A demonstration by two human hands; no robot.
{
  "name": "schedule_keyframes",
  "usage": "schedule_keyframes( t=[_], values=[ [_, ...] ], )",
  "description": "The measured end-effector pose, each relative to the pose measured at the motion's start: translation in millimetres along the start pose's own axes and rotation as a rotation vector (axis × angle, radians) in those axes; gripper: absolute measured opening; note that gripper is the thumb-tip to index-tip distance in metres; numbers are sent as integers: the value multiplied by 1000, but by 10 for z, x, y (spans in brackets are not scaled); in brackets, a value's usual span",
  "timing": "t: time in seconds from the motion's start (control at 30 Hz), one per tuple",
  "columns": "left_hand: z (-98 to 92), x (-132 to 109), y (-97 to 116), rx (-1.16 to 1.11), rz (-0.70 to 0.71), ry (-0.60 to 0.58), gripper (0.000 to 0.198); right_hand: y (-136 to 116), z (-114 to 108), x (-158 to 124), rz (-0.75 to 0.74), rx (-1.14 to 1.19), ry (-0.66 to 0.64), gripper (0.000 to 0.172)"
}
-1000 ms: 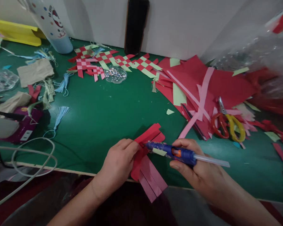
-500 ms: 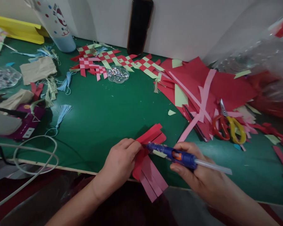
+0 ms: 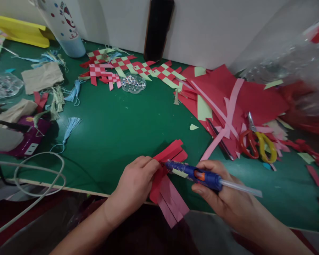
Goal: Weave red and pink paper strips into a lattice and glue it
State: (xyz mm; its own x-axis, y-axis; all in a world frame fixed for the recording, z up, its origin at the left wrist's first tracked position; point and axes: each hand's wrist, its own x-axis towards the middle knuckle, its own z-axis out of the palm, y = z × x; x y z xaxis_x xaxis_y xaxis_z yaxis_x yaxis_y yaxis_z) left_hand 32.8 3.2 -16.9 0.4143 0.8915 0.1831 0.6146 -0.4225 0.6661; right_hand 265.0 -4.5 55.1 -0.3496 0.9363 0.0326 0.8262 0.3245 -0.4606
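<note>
My left hand (image 3: 134, 184) pinches a bundle of red and pink paper strips (image 3: 168, 191) at the near edge of the green table (image 3: 117, 131). Its fingers are closed on the strips where they cross. My right hand (image 3: 223, 193) grips a blue glue gun (image 3: 199, 175) with a clear glue stick poking out at the back. The nozzle points left and touches the strips right beside my left fingertips. The strips fan out above and below the pinch, and the lower ends hang over the table edge.
Red, pink and pale green paper sheets (image 3: 223, 95) and orange-yellow scissors (image 3: 257, 140) lie at the right. Woven paper pieces (image 3: 133, 69) and a dish of googly eyes (image 3: 133, 83) sit at the back. Tassels, a purple device (image 3: 26, 140) and a white cable (image 3: 39, 177) are on the left.
Both hands and the glue gun have stayed almost still; only the view has drifted slightly.
</note>
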Motion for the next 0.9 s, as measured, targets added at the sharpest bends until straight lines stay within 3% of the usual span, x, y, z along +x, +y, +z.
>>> schedule_keyframes(
  t=[0.53,0.9],
  values=[
    [-13,0,9,4,-8,-16,21,-14,-2,22,65,4,-7,40],
    [-20,6,5,-28,-7,-27,18,-21,-48,30,82,-4,-33,38]
  ],
)
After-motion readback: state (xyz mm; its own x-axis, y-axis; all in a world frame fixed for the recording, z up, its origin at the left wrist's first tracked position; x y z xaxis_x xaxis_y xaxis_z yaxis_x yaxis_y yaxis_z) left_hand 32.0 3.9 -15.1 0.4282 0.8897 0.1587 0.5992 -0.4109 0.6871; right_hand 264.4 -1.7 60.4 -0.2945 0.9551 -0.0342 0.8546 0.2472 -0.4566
